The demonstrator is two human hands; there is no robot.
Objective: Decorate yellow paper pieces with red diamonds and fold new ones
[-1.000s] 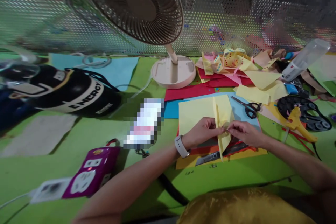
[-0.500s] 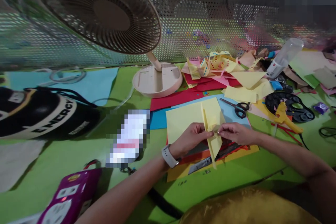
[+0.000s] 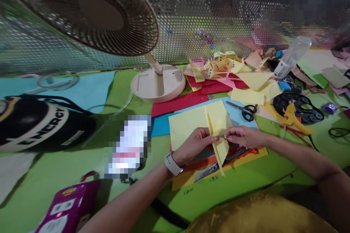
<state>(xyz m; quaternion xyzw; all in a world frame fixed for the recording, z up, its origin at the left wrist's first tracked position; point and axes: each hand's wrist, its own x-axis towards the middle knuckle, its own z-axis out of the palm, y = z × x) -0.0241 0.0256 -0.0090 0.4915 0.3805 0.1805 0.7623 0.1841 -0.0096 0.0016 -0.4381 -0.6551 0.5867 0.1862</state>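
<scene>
My left hand (image 3: 191, 143) pinches a folded piece of yellow paper (image 3: 222, 150) between thumb and fingers. A narrow raised fold runs along the paper's left side. At the paper's middle, the fingertips of my right hand (image 3: 244, 137) are closed together on it; the exact part they grip is too small to make out. Beneath both hands lies a larger pale yellow sheet (image 3: 182, 123) on stacked coloured paper. A utility knife (image 3: 206, 172) rests on the stack, partly covered by the folded paper. Black scissors (image 3: 247, 112) lie just beyond my right hand.
A fan (image 3: 158, 83) stands at the back left, with a phone (image 3: 128, 147) nearer me. At left are a black bag (image 3: 35, 123) and a purple power strip (image 3: 71, 204). Right of me lie a yellow glue gun (image 3: 296, 120), a black tray (image 3: 314, 111) and a plastic bottle (image 3: 292, 58).
The view has turned slightly right, so the table's things sit further left. Both hands keep almost the same hold on the folded yellow paper.
</scene>
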